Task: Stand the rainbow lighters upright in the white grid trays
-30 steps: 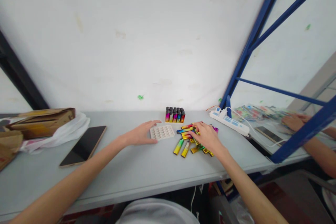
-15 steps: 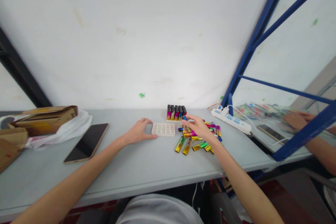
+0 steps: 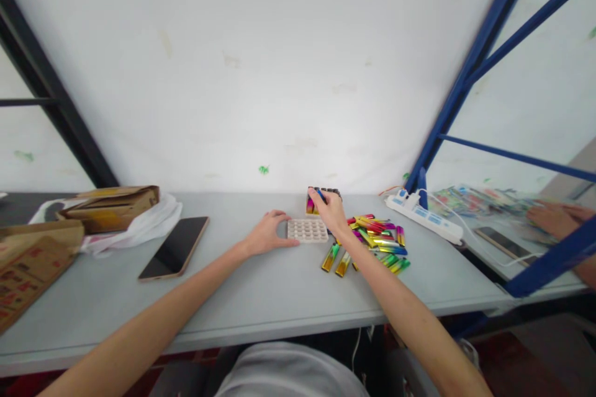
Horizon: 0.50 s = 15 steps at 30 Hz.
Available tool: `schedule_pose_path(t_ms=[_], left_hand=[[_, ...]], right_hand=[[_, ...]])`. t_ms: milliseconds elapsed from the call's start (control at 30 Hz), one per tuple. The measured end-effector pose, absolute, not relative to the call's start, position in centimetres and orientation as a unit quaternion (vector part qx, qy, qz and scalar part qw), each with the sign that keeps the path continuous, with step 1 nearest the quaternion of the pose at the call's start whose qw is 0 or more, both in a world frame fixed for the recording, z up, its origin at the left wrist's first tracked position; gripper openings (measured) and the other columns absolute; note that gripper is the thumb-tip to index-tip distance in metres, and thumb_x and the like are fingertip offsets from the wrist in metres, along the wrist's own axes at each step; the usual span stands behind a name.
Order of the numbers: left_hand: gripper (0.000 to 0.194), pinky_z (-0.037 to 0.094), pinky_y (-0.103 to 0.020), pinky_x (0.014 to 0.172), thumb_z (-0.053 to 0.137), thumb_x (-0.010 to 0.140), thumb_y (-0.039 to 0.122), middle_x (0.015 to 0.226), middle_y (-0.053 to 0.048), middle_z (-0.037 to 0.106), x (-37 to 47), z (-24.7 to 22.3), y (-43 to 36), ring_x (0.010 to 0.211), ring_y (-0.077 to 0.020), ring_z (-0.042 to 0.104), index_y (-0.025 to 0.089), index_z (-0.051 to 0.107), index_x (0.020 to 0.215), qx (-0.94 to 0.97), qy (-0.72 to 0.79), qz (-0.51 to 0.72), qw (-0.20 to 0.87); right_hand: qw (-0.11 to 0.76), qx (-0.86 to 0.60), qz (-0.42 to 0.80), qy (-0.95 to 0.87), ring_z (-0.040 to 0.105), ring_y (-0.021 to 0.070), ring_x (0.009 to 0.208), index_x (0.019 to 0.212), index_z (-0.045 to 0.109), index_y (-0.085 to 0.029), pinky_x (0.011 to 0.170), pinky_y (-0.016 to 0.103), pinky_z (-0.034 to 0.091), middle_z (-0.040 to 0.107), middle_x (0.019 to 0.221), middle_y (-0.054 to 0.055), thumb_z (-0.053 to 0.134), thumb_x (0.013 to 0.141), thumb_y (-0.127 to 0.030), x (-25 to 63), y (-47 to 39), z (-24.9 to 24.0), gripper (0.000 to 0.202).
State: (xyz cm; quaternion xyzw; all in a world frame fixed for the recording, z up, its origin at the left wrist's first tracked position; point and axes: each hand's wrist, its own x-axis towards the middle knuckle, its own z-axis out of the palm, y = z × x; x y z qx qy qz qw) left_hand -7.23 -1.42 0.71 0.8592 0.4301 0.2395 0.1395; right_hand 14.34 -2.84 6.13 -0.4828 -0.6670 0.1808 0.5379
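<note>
A shallow white tray (image 3: 308,237) with rows of small round hollows lies on the grey table. My left hand (image 3: 270,234) is curved round its left end, thumb at the near corner and fingers at the far one. Behind it stands a block of upright, shiny lighters (image 3: 310,205) with black tops, partly covered by my right hand (image 3: 331,211). That hand pinches a lighter with a blue end (image 3: 321,196) above the block; the rest of this lighter is hidden. A pile of loose metallic-coloured lighters (image 3: 379,239) lies right of the white tray, partly behind my right forearm.
Left of my hands lie a phone (image 3: 174,248), a white plastic bag (image 3: 161,217) and cardboard boxes (image 3: 112,208). A white power strip (image 3: 426,218) with cables lies by the blue metal frame (image 3: 442,118). Beyond it are another person's hands (image 3: 554,220) and a second phone (image 3: 500,243).
My right hand has moved from beside the loose pile to above the block of upright lighters, carrying the lighter. My left hand stays at the white tray. The view has turned slightly left.
</note>
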Motion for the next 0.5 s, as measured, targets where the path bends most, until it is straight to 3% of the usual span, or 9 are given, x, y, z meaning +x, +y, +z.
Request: schedule_pose_path(t_ms=[200, 500], left_hand=[[0.079, 0.042, -0.043, 0.113, 0.074, 0.069, 0.070, 0.130, -0.016, 0.058, -6.6, 0.0, -2.6, 0.123, -0.0333, 0.057, 0.014, 0.065, 0.124, 0.840, 0.452, 0.260, 0.149], [0.088, 0.040, -0.043, 0.115, 0.071, 0.069, 0.075, 0.131, -0.018, 0.056, -6.6, 0.0, -2.8, 0.126, -0.0346, 0.054, 0.010, 0.062, 0.127, 0.854, 0.438, 0.242, 0.144]], right_hand=[[0.516, -0.518, 0.170, -0.661, 0.040, 0.0140, 0.058, 0.058, 0.046, -0.021, 0.056, 0.027, 0.027, 0.043, 0.055, -0.003, 0.047, 0.088, -0.050, 14.4, -3.3, 3.6, 0.042], [0.487, -0.499, 0.154, -0.700, 0.039, 0.0134, 0.060, 0.060, 0.042, -0.021, 0.057, 0.026, 0.026, 0.040, 0.057, -0.003, 0.047, 0.090, -0.056, 14.0, -3.6, 2.8, 0.047]])
